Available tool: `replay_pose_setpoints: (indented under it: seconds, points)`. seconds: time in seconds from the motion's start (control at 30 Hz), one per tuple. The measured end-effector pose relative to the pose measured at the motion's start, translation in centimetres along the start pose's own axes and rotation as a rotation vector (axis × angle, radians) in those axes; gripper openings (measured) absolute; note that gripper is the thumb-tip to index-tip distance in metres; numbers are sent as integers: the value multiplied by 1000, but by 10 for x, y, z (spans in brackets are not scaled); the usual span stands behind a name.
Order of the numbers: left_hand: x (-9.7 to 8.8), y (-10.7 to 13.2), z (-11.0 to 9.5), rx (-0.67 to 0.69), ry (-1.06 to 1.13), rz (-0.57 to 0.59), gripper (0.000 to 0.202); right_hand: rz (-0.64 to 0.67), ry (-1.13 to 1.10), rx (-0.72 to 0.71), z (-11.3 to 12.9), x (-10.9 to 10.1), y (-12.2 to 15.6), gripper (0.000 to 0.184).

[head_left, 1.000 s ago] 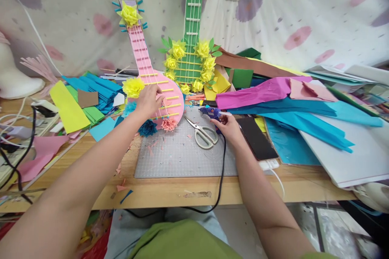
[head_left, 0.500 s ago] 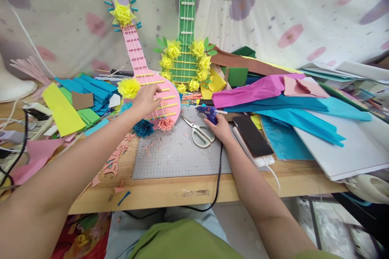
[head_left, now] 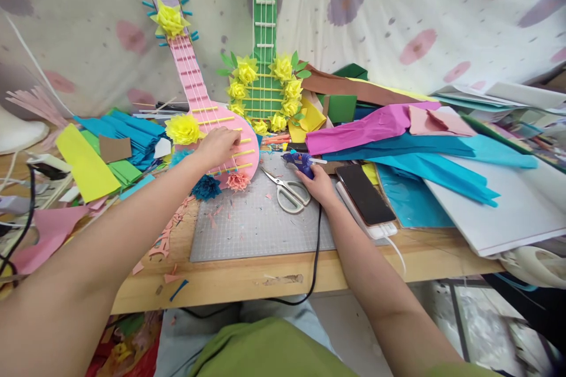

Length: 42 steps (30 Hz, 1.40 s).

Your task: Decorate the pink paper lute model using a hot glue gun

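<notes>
Leaning against the patterned curtain is a pink paper guitar (head_left: 245,123) with yellow cross strips, white strings and paper flowers. My left hand (head_left: 220,148) rests over its round body, fingers bent inward at the strips; whatever the fingertips pinch, if anything, is hidden. A purple-blue glue gun (head_left: 297,159) with a white glue stick is in my right hand (head_left: 320,184), its nozzle pointing left above the cutting mat (head_left: 243,230). Scissors (head_left: 289,193) with pale grey handles lie partly open on the mat, just left of my right hand.
Behind stands a green paper guitar (head_left: 265,91) with yellow roses. A phone (head_left: 365,195) lies on a white power bank to the right, near blue crepe paper (head_left: 442,174). Coloured paper and a power strip (head_left: 42,197) are at left. The glue gun's black cord (head_left: 317,253) hangs over the table edge.
The whole view has shifted slightly, so things sit a little farther left. The fingers of my left hand have curled closer together over the pink guitar. My right hand keeps the glue gun.
</notes>
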<state>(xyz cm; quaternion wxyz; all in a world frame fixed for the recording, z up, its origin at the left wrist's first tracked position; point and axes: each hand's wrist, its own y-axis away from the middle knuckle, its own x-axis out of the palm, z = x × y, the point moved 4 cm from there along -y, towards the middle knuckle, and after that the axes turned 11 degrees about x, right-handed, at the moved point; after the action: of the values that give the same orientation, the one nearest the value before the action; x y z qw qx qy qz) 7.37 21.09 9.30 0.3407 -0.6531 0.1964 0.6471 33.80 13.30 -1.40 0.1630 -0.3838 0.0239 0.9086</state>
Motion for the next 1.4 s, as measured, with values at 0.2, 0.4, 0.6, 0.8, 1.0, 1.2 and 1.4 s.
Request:
replay_pose_setpoints:
  seconds: [0.2, 0.4, 0.6, 0.8, 1.0, 1.2, 1.4]
  points:
    - [6, -3, -19, 154, -4, 74, 7, 10, 2, 40, 2, 1, 0, 34]
    - [5, -6, -27, 175, 27, 87, 13, -132, 140, 48, 11, -29, 11, 38]
    - [-8, 21, -23, -69, 163, -106, 23, 237, 388, 84, 30, -38, 38, 36]
    - [18, 50, -47, 126, 106, -90, 28, 257, 480, -12, 45, -15, 52, 30]
    - [22, 55, -52, 58, 239, -170, 15, 267, 535, 13, 50, -7, 54, 34]
    - [17, 75, -39, -314, 588, -396, 19, 227, 516, 7, 52, -3, 55, 33]
    - [23, 73, -62, -115, 251, -316, 21, 215, 479, 35, 53, 1, 57, 33]
